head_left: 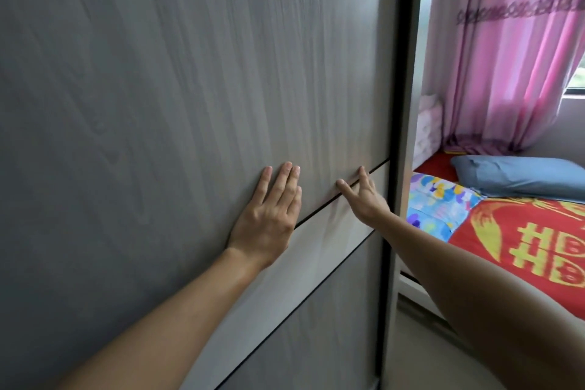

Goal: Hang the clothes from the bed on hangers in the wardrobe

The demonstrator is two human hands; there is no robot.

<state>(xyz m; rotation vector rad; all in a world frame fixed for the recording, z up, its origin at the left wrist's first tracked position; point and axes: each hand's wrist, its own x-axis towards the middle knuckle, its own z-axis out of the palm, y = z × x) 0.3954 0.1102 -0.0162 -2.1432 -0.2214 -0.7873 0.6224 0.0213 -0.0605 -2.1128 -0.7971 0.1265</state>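
1 grey wood-grain wardrobe door (190,73) with a pale cross band (316,253)

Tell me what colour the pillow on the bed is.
Plain greyish blue; the pillow shows best in the head view, at the right.

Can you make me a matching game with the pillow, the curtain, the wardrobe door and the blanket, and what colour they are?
Things:
1. pillow
2. curtain
3. wardrobe door
4. blanket

Colours:
A. grey
B. red and yellow
C. blue
D. pink

Right pairs: 1-C, 2-D, 3-A, 4-B
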